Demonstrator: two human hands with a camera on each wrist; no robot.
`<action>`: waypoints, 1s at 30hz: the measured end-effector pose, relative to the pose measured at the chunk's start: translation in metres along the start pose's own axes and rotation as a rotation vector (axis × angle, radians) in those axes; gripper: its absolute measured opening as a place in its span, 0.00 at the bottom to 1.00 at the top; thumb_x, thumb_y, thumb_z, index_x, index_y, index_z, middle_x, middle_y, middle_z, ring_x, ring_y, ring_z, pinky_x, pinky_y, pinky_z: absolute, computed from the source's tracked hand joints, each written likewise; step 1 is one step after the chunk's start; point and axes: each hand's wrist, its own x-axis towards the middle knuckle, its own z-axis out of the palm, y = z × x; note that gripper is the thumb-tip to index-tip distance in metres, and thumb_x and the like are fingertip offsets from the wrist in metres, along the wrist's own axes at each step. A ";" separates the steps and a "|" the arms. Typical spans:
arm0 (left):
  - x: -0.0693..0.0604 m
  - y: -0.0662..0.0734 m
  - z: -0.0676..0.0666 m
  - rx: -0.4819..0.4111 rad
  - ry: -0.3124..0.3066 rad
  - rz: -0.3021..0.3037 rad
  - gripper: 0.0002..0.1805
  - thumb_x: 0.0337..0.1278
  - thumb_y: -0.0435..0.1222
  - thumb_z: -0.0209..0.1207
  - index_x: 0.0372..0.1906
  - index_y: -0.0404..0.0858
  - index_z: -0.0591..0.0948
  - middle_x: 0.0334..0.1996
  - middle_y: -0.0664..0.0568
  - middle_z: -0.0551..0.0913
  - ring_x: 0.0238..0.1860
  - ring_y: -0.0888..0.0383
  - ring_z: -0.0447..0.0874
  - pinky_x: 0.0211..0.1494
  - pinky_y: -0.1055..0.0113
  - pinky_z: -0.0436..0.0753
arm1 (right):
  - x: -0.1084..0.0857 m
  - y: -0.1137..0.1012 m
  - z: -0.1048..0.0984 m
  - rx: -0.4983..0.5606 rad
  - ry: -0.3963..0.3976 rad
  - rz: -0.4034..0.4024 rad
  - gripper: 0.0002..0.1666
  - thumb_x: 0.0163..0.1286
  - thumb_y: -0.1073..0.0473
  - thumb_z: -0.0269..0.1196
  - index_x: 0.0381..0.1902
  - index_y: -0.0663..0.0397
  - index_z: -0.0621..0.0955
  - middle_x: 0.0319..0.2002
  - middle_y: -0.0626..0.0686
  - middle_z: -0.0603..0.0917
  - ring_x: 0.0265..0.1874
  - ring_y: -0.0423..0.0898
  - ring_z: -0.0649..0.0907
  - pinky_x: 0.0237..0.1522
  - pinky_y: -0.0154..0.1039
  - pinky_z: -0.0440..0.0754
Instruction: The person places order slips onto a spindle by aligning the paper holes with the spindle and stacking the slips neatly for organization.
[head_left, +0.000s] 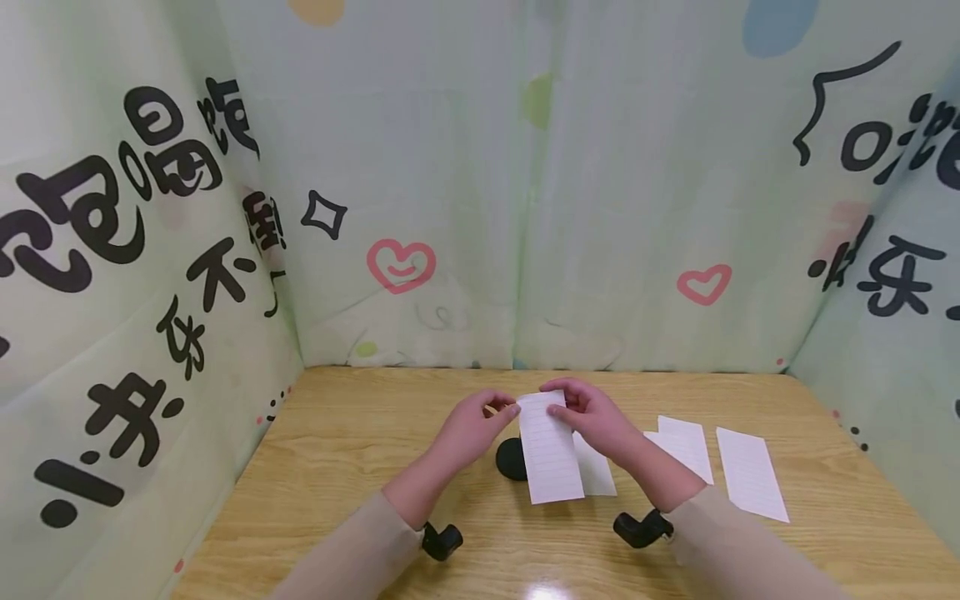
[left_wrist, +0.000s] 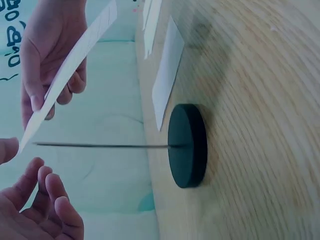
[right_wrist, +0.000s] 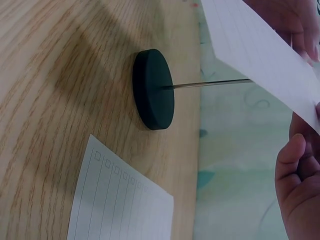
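My right hand (head_left: 592, 412) pinches a lined white paper slip (head_left: 551, 450) near its upper edge, thumb in front and fingers behind. At the slip's upper left corner is my left hand (head_left: 480, 425), its thumb at the edge. In the left wrist view the fingers of the left hand (left_wrist: 42, 205) are spread loosely, apart from the paper. A paper spike stands upright on the table below, with a round black base (left_wrist: 187, 145) and a thin metal rod (left_wrist: 100, 145). The slip is held near the rod's tip; whether they touch, I cannot tell.
One loose slip (head_left: 596, 467) lies on the wooden table (head_left: 337, 500) just right of the spike. Farther right lie overlapping slips (head_left: 686, 442) and a separate slip (head_left: 752, 475). Printed curtains (head_left: 465, 167) enclose the table's back and sides.
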 end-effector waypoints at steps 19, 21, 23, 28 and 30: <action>0.008 0.007 0.008 -0.040 0.035 0.001 0.12 0.69 0.49 0.58 0.46 0.47 0.83 0.42 0.59 0.81 0.42 0.57 0.78 0.41 0.62 0.79 | 0.005 0.003 0.008 -0.001 0.000 0.018 0.20 0.72 0.61 0.61 0.60 0.58 0.77 0.32 0.55 0.76 0.32 0.49 0.78 0.34 0.40 0.79; 0.008 0.007 0.008 -0.034 0.034 -0.002 0.12 0.69 0.49 0.58 0.46 0.47 0.83 0.42 0.59 0.81 0.42 0.57 0.78 0.41 0.62 0.78 | 0.005 0.003 0.008 0.001 0.004 0.018 0.20 0.72 0.61 0.61 0.60 0.58 0.77 0.33 0.55 0.76 0.32 0.49 0.79 0.35 0.39 0.79; 0.008 0.008 0.008 -0.027 0.033 -0.008 0.13 0.69 0.50 0.58 0.46 0.47 0.83 0.42 0.59 0.81 0.42 0.57 0.78 0.41 0.62 0.78 | 0.005 0.004 0.009 0.003 0.008 0.019 0.20 0.72 0.61 0.61 0.60 0.58 0.77 0.34 0.55 0.77 0.33 0.49 0.79 0.35 0.38 0.79; 0.008 0.010 0.008 -0.023 0.026 -0.020 0.13 0.69 0.50 0.58 0.47 0.47 0.83 0.42 0.59 0.81 0.43 0.57 0.78 0.41 0.62 0.79 | 0.005 0.003 0.009 0.008 0.009 0.025 0.20 0.72 0.61 0.61 0.60 0.58 0.77 0.35 0.56 0.78 0.34 0.49 0.79 0.35 0.38 0.79; 0.008 0.010 0.007 -0.021 0.024 -0.024 0.13 0.69 0.50 0.58 0.47 0.47 0.83 0.42 0.59 0.81 0.43 0.57 0.78 0.41 0.62 0.79 | 0.005 0.003 0.009 0.012 0.009 0.024 0.20 0.73 0.61 0.61 0.60 0.58 0.77 0.35 0.56 0.78 0.34 0.49 0.80 0.35 0.38 0.79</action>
